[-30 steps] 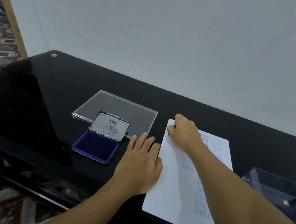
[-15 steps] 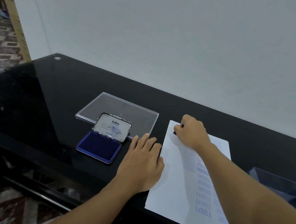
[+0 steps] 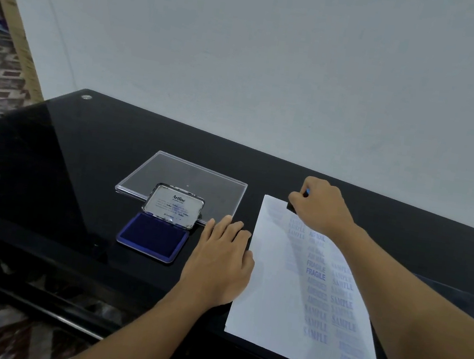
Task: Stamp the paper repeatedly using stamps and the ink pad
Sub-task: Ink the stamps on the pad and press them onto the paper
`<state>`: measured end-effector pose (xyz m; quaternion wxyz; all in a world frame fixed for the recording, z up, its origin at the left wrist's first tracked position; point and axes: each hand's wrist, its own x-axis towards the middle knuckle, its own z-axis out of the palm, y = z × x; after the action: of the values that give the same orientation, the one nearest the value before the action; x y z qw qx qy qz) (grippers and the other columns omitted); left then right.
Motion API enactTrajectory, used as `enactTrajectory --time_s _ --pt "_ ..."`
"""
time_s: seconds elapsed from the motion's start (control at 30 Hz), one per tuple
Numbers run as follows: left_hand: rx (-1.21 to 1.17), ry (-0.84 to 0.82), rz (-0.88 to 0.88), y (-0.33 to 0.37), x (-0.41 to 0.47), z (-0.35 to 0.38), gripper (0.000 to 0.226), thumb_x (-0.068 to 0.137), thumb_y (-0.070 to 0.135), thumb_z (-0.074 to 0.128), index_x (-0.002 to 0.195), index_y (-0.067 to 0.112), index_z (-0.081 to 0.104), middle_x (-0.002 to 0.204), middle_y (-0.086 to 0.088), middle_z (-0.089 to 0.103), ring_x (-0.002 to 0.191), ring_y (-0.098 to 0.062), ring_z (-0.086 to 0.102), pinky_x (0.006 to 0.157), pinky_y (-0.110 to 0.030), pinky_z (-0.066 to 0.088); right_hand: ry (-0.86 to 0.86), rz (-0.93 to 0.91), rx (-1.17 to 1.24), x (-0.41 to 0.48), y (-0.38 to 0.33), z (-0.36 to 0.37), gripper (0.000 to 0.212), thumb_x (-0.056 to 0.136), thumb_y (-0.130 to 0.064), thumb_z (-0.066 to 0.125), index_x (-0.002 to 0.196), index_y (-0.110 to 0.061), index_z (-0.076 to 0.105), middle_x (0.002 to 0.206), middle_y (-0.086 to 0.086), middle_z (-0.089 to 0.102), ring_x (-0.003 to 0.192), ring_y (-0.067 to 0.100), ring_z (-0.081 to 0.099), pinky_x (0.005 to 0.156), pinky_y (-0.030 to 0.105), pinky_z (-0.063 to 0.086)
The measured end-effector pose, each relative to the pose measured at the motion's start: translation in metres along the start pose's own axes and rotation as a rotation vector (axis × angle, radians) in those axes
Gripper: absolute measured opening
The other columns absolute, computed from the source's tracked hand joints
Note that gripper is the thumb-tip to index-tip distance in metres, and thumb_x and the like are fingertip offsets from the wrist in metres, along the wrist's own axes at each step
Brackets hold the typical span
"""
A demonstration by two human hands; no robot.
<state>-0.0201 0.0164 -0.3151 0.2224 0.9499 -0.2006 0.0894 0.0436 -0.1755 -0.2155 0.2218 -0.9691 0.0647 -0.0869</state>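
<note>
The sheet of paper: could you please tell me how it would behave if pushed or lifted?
The paper looks like a single thin sheet, so it would probably flop if lifted. Lying on the glossy table, it likely slides easily; the left hand lies flat at its edge, perhaps steadying it.

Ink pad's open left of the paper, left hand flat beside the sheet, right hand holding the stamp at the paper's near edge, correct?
Not quite. In the head view the right hand holds the stamp at the far edge of the paper, not the near one. The ink pad is open and the left hand lies flat, as said.
</note>
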Motion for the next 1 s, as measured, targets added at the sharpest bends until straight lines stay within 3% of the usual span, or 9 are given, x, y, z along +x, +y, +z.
enactTrajectory --time_s 0.3,0.43,0.57,0.87,1.0 --pt "-0.124 -0.046 -0.032 0.0 0.002 -0.005 0.046 0.102 0.033 0.035 0.146 0.018 0.041 0.16 0.001 0.029 0.152 -0.015 0.005 0.124 -0.038 -0.004 -0.003 -0.015 -0.006 -0.016 -0.005 -0.021 0.017 0.092 -0.024 0.057 0.083 -0.009 0.054 0.072 0.004 0.061 0.059 0.016 0.049 0.056 0.031 0.041" --pt "-0.21 -0.015 -0.038 -0.001 0.004 -0.024 0.04 0.101 0.027 0.045 0.138 0.015 0.049 0.152 0.002 0.041 0.15 -0.016 0.016 0.123 -0.036 0.013 0.002 -0.048 -0.03 -0.025 -0.013 -0.03 0.017 0.093 -0.025 0.057 0.085 -0.009 0.055 0.079 0.007 0.063 0.062 0.017 0.05 0.058 0.032 0.043" --pt "-0.198 -0.003 -0.064 -0.01 0.006 -0.058 0.036 0.101 0.029 0.047 0.134 0.017 0.05 0.137 0.004 0.05 0.131 -0.014 0.04 0.107 -0.028 0.033 -0.031 -0.087 -0.019 -0.035 -0.027 -0.029 0.019 0.093 -0.025 0.057 0.086 -0.008 0.055 0.079 0.009 0.063 0.062 0.016 0.05 0.059 0.031 0.043" --pt "-0.072 0.024 -0.213 -0.077 -0.015 -0.119 0.035 0.098 0.026 0.048 0.131 0.013 0.054 0.138 0.0 0.052 0.13 -0.017 0.041 0.106 -0.033 0.035 -0.174 -0.193 0.021 -0.061 -0.097 0.01 0.019 0.09 -0.027 0.056 0.086 -0.008 0.052 0.084 0.008 0.061 0.069 0.021 0.053 0.058 0.033 0.042" --pt "-0.046 0.04 -0.316 -0.115 -0.028 -0.133 0.03 0.096 0.03 0.05 0.122 0.017 0.058 0.13 0.0 0.057 0.118 -0.019 0.051 0.098 -0.037 0.045 -0.236 -0.236 0.048 -0.068 -0.126 0.035 0.02 0.09 -0.028 0.056 0.087 -0.009 0.053 0.085 0.007 0.061 0.071 0.022 0.054 0.062 0.035 0.045"
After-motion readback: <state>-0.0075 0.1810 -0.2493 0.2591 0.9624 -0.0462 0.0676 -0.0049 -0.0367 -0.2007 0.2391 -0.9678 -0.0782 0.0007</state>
